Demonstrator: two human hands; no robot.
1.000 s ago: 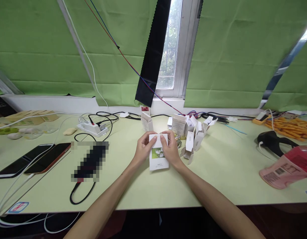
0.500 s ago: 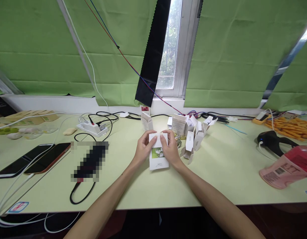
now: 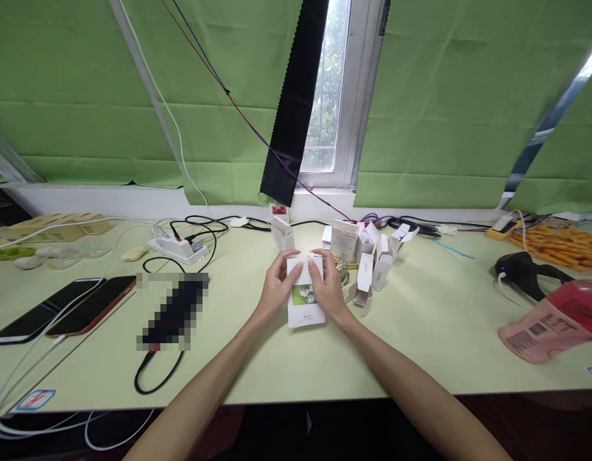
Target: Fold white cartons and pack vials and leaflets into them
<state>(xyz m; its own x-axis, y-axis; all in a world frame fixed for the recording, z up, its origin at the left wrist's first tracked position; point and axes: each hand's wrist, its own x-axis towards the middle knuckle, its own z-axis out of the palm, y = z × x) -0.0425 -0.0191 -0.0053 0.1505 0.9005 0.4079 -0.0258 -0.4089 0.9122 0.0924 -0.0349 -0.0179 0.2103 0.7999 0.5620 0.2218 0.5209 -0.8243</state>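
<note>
Between my two hands is a small white box (image 3: 307, 314) with a green picture of white flowers on its face. My left hand (image 3: 279, 282) grips its left edge, thumb on the front. Along the right edge, my right hand (image 3: 329, 285) holds it the same way. Both thumbs press near the far end, and the other fingers are mostly hidden behind it. Just beyond my hands stands a white box (image 3: 283, 234) on the left. Several opened white boxes (image 3: 365, 272) cluster on the right, with a gold-coloured metal item (image 3: 352, 265) beside them.
Two phones (image 3: 96, 306) and a white power strip (image 3: 178, 246) with cables lie to the left. Toward the right are a black device (image 3: 521, 272), a pink container with a red lid (image 3: 548, 326) and a pile of orange sticks (image 3: 564, 246). The table's front edge (image 3: 305, 403) runs below my forearms.
</note>
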